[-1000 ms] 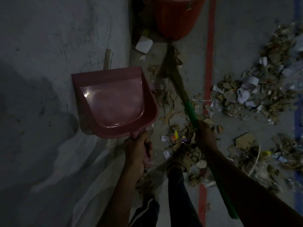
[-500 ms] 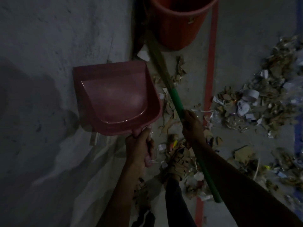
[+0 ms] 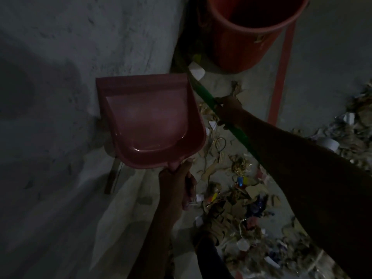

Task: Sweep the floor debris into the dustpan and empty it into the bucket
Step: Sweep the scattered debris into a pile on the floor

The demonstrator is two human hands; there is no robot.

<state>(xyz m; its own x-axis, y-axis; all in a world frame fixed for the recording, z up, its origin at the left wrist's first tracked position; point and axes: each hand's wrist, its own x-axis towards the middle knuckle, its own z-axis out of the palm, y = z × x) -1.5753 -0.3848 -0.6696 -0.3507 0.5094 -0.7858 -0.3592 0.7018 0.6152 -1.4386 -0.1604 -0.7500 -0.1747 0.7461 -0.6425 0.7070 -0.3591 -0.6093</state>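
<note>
My left hand (image 3: 177, 184) grips the handle of a pink dustpan (image 3: 149, 121), held up in front of the grey wall with its pan looking bare. My right hand (image 3: 228, 111) grips the green handle of a broom (image 3: 207, 97), which slants up-left toward the gap between wall and bucket; its bristle end is lost in the dark there. A red bucket (image 3: 247, 35) stands on the floor at the top, its inside dark. Floor debris (image 3: 237, 198) of cardboard scraps, paper and coloured wrappers lies below and right of the dustpan.
A grey wall (image 3: 70, 97) fills the left half. A red floor line (image 3: 280, 77) runs down from beside the bucket. A second debris heap (image 3: 350, 127) spreads along the right edge. My foot (image 3: 211, 214) stands among the scraps. A white scrap (image 3: 196, 71) lies near the bucket's base.
The broom has swung left and up toward the wall beside the bucket, my right hand moving with it. The view has closed in on the bucket. The dustpan stays raised.
</note>
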